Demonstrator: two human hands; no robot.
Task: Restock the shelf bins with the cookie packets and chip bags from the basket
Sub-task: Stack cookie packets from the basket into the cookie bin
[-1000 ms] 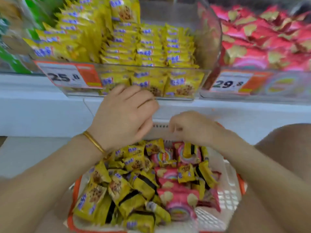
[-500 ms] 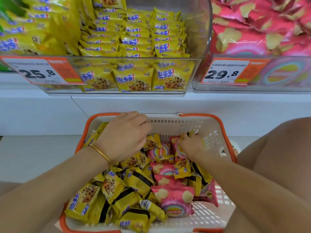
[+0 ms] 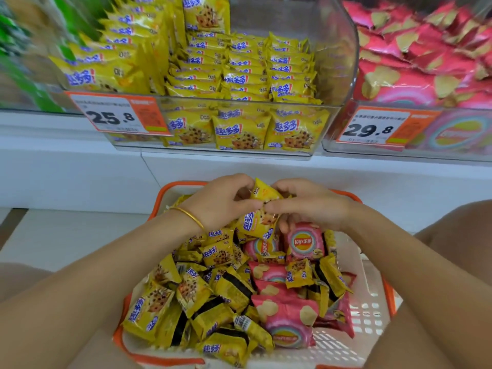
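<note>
Now gathering cookies for the yellow bin

Currently both hands meet over the far end of the basket, and between them sits a small clutch of yellow cookie packets, at least two, lifted just clear of the heap. The left hand has its fingers curled over the upper edge of the clutch, and the right hand pinches it from the other side, so both are grasping the same packets. Underneath, the basket is well stocked: yellow packets crowd its left and middle, and pink chip bags lie towards the right.

By my reading, the step in hand is the pick-up, squaring a handful before it goes up. The cookie bin stands on the shelf directly above and beyond the basket, with neat rows inside and open room at its back right. The chip bin is just beside it, to the right.

The next move calls for raising the clutch over the clear front wall of the cookie bin and laying it down in line with the rows. The wrappers look slippery, so a firm two-sided hold seems wise, lest one drop back into the basket.
</note>
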